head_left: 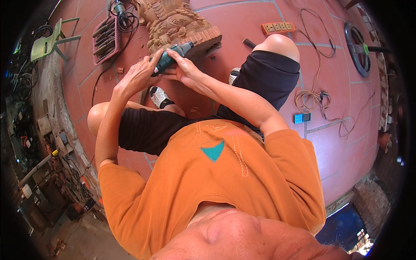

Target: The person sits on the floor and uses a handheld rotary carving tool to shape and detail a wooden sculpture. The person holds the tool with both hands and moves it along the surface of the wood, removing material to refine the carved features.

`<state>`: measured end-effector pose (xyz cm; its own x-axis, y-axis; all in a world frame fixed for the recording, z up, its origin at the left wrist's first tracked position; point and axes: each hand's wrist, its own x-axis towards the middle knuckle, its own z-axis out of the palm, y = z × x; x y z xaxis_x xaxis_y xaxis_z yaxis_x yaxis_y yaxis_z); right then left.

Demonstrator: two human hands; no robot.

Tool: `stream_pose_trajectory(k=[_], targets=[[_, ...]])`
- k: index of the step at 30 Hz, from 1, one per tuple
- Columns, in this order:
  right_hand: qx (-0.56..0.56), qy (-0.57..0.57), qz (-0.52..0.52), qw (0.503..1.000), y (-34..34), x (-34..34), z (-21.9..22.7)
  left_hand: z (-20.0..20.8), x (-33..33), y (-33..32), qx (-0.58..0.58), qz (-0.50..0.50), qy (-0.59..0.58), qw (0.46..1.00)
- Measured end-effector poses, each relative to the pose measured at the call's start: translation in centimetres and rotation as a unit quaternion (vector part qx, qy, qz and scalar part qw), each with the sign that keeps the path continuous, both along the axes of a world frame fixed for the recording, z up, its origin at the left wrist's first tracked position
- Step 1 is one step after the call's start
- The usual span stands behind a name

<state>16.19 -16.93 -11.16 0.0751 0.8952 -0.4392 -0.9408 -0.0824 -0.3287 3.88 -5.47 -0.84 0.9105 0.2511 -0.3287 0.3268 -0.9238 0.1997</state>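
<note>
My left hand (pixel 139 73) is closed around the rear part of a green handheld die grinder (pixel 170 58). From the other side, my right hand (pixel 185 71) grips the same grinder, its thumb along the top and its fingers bent beneath. The tool's black nose points up and right, toward a carved wooden sculpture (pixel 177 24) that stands on the floor just beyond. Whether the nose touches the wood, I cannot tell. My palms and part of the grinder's body are hidden by the fingers.
Left of the sculpture lies a pink basket (pixel 95 51) of chisels, with another green power tool (pixel 120 9) beyond. A green plastic chair (pixel 48 43) is farther left. On the right are an orange power strip (pixel 277 28), coiled cord (pixel 308 100), a blue phone (pixel 302 118) and a dark ring-shaped object (pixel 352 56).
</note>
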Motion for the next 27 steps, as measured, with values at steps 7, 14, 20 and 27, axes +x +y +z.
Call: stream_pose_trajectory(k=[7,14,20,27], targets=[[-0.006,0.012,-0.007,1.000,-0.8,-0.3,0.2,0.1,-0.2,-0.2,-0.018,-0.010,0.000,1.000],[-0.010,0.010,-0.023,1.000,-0.9,-0.2,0.4,0.6,0.2,-0.4,-0.025,-0.010,0.002,1.000],[-0.020,0.011,-0.036,0.999,-0.6,0.1,0.2,0.3,0.6,-0.1,-0.019,-0.018,-0.006,1.000],[-0.018,0.009,-0.035,0.999,-0.3,0.3,0.0,0.2,1.1,0.1,-0.015,-0.011,0.006,1.000]])
